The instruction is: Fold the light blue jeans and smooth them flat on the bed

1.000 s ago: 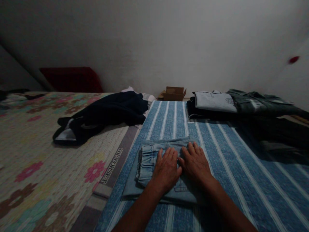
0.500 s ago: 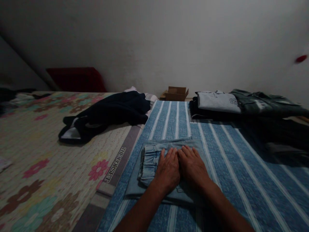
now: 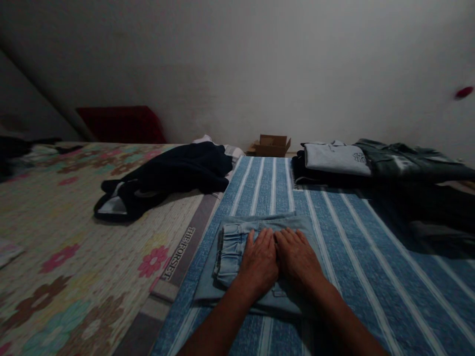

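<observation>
Here, two flat hands are pressed on folded denim.

The left hand (image 3: 260, 259) and right hand (image 3: 299, 257) are laid side by side, thumbs touching, fingers stretched out and nothing gripped, on one pair of pale blue jeans (image 3: 237, 247), folded into a soft rectangle with a ribbed, gathered edge at the left. The jeans are spread on a blue, white-striped woven sheet (image 3: 371, 257). To the left one quilted floral cover (image 3: 74, 247) is seen, with one crumpled dark garment (image 3: 174, 173) on it. Further off, one small cardboard box (image 3: 272, 145) and one stack of folded clothes (image 3: 371, 163) are found.
</observation>
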A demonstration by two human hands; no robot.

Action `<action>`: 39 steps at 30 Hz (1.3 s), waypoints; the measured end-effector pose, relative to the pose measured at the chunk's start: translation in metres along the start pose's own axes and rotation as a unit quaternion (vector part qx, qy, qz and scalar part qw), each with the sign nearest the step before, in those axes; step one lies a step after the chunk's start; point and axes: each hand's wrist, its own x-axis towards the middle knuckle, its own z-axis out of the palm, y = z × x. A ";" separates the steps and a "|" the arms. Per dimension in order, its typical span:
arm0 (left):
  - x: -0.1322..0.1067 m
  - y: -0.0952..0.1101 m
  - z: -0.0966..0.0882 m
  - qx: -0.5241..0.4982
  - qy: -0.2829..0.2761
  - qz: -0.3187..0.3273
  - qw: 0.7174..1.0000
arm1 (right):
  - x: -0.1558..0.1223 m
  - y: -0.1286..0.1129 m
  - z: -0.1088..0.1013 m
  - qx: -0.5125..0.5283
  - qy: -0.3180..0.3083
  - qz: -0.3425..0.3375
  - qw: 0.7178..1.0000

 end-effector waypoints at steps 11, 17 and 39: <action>0.001 -0.001 0.001 -0.004 0.001 -0.001 1.000 | -0.001 -0.002 -0.005 0.013 0.007 -0.013 1.000; 0.001 -0.001 0.002 -0.002 -0.001 -0.001 1.000 | 0.000 -0.002 -0.007 0.011 0.011 -0.019 1.000; -0.010 -0.009 -0.009 0.046 0.002 0.000 0.999 | -0.002 0.000 0.001 0.013 0.019 -0.028 0.999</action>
